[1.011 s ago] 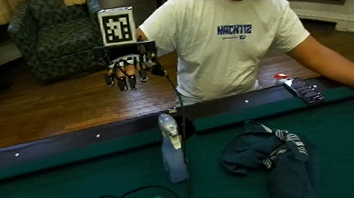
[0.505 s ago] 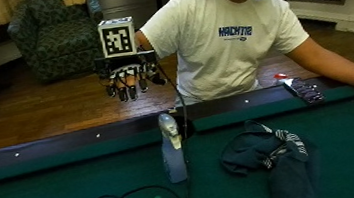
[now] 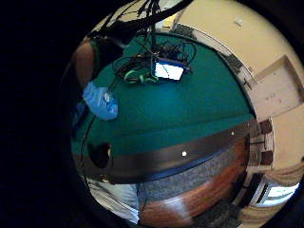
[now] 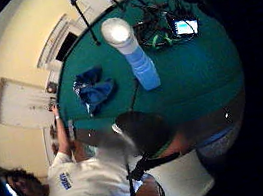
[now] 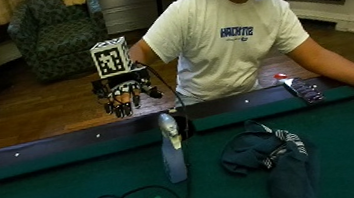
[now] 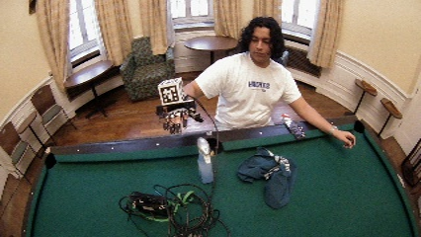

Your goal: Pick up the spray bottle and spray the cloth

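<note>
Hands: gloved right hand hangs relaxed above upright spray bottle.

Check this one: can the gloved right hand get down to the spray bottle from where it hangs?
Probably yes. The right hand hangs open in the air above the table's rail, with nothing between it and the upright spray bottle. The cloth lies off to one side, clear of that path.

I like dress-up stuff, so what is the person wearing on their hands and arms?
The right hand wears a black glove with white patches and dark fingertips. The other hand is bare, with a band at the wrist. Short white T-shirt sleeves end above the elbows, and the shirt has blue lettering on the chest.
</note>
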